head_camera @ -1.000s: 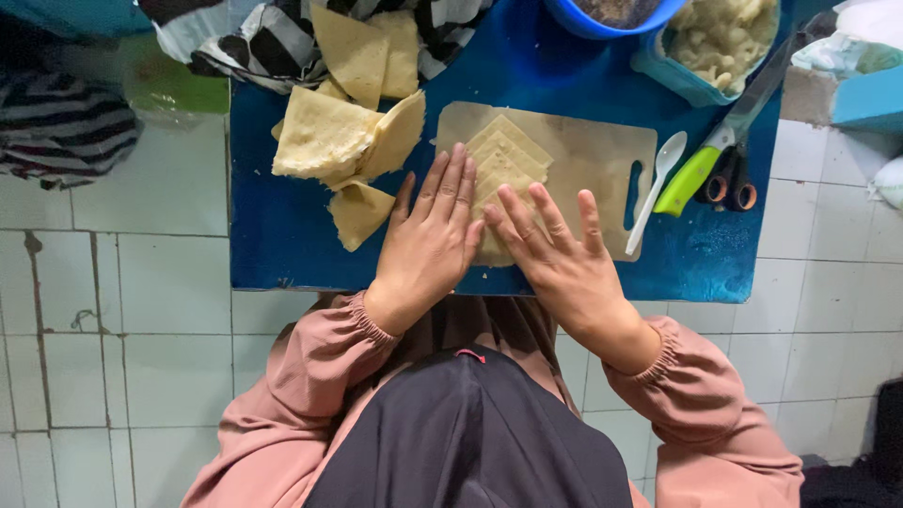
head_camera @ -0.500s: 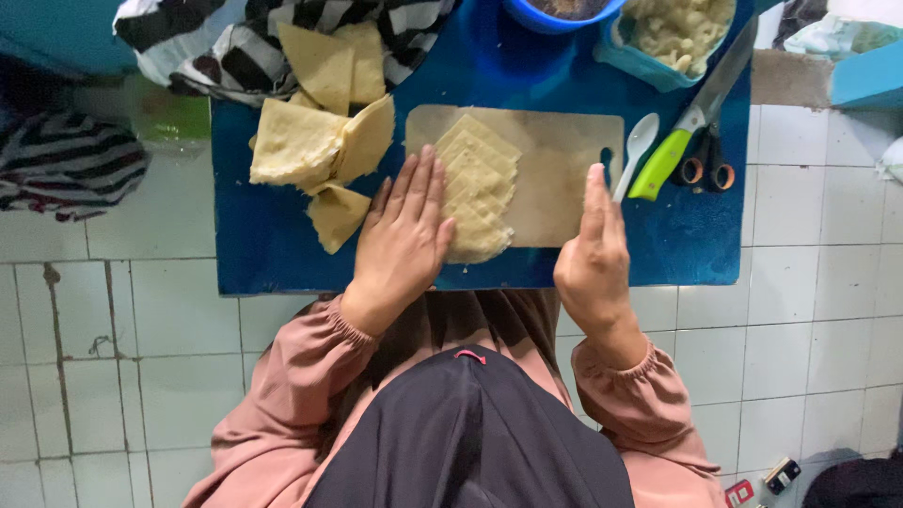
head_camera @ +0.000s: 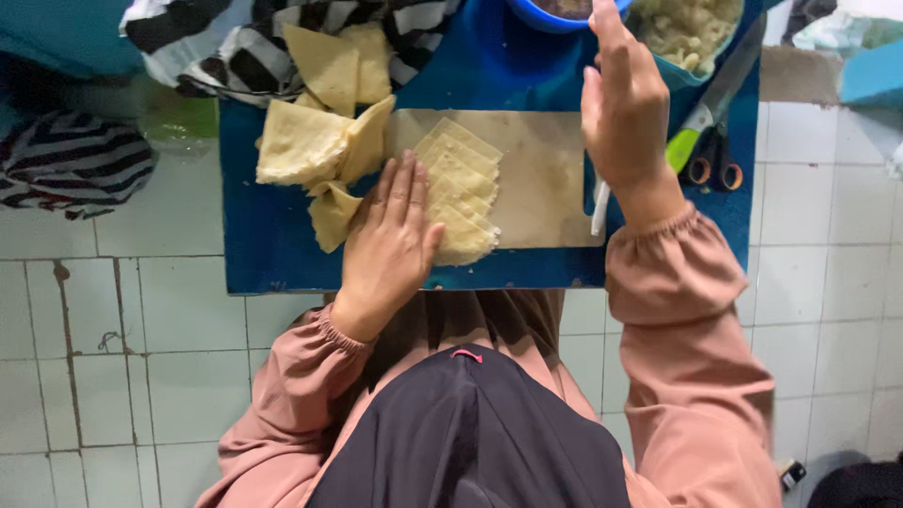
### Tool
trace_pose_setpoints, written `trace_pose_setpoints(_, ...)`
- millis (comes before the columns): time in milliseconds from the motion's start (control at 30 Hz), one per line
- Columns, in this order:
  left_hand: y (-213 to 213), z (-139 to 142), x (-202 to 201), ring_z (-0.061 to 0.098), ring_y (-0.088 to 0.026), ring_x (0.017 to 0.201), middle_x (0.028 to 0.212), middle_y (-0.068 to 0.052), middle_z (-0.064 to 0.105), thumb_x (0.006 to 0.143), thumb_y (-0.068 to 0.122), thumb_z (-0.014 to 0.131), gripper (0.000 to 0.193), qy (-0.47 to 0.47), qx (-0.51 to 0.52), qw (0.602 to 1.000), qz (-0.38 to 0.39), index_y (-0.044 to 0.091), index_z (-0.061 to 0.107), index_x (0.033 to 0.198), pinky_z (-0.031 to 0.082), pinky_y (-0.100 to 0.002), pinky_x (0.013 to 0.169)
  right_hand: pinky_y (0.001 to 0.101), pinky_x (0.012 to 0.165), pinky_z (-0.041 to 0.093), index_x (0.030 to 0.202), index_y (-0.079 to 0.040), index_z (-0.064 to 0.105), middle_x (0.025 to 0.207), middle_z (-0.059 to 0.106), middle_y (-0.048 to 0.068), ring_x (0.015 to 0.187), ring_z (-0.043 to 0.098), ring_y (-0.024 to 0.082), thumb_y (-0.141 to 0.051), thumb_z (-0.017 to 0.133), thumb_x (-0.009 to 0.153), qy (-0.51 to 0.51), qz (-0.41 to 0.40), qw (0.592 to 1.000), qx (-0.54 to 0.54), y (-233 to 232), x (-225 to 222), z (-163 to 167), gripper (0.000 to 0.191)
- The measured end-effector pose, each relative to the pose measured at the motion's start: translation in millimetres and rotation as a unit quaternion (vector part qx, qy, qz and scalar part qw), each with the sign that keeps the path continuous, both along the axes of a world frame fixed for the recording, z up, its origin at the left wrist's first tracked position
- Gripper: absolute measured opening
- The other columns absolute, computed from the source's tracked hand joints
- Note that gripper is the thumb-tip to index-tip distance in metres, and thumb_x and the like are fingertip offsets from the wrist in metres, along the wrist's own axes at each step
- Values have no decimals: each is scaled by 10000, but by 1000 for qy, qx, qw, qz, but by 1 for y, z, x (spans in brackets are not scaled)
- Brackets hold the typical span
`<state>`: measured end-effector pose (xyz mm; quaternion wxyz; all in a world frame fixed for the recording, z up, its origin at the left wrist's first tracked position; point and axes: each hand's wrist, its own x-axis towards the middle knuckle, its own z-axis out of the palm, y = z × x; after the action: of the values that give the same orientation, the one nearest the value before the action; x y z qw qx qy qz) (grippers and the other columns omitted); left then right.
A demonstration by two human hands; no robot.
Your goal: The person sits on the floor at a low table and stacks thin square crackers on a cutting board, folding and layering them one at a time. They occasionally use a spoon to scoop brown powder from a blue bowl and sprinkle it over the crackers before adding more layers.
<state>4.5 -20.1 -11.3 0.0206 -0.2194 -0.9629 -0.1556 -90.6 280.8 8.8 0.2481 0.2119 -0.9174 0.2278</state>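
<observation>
My left hand [head_camera: 388, 240] lies flat with fingers together on the near left edge of a fanned stack of pale yellow square wrappers [head_camera: 461, 193]. The stack rests on a wooden cutting board [head_camera: 536, 179] on a low blue table [head_camera: 273, 254]. My right hand [head_camera: 623, 99] is lifted and stretched toward the far side, fingers apart, close to a blue bowl [head_camera: 555, 14] and a teal container of pale filling [head_camera: 687, 33]. It holds nothing that I can see. A white spoon [head_camera: 598, 212] peeks out under my right wrist.
Folded wrappers [head_camera: 310, 141] are piled left of the board, some on a striped cloth [head_camera: 226, 38]. A green-handled knife [head_camera: 701, 113] and scissors [head_camera: 713, 165] lie at the table's right. Another striped cloth [head_camera: 75, 169] sits on the white tiled floor [head_camera: 122, 357].
My right hand left the board and reached forward toward the bowls. My left hand stayed flat on the wrapper stack.
</observation>
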Motion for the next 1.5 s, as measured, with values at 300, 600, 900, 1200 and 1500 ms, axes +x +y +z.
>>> trace_pose_setpoints(300,-10,7,-5,327,-346,1539,1664,-202,311,1061,434,536,760,-16,104,994,-13,4,250,1619,334,-444,1220,353,771,523,1436,-34,437,1019,661,118,852,659,277,167,656,1052,-26,27,999,-10,1,-40,-8,486)
trace_pose_setpoints(600,-11,16,10,608,-328,1209,1351,-144,577,976,77,699,481,54,213,975,35,52,539,1429,519,-397,1009,292,820,561,1373,3,450,1063,692,124,899,703,205,148,699,1035,-84,76,991,-76,-11,12,24,445)
trace_pose_setpoints(900,-11,24,25,626,-296,884,969,-78,629,946,89,751,146,43,227,969,94,71,663,1061,493,-408,767,275,749,571,1152,-23,627,950,685,65,839,704,141,61,756,919,-258,7,942,-213,-61,121,17,279)
trace_pose_setpoints(1200,-1,20,-2,668,-292,821,873,-70,646,915,174,775,128,-66,216,966,122,95,674,925,508,-411,697,351,784,556,1262,-36,558,960,662,119,868,673,253,39,754,852,-275,-5,943,-188,-96,118,2,461)
trace_pose_setpoints(1500,1,27,-5,670,-298,808,881,-74,654,909,185,773,137,-107,243,954,138,89,679,937,518,-401,676,377,794,526,1278,-82,527,865,656,70,854,678,263,67,712,819,-320,31,930,-180,-88,99,23,517)
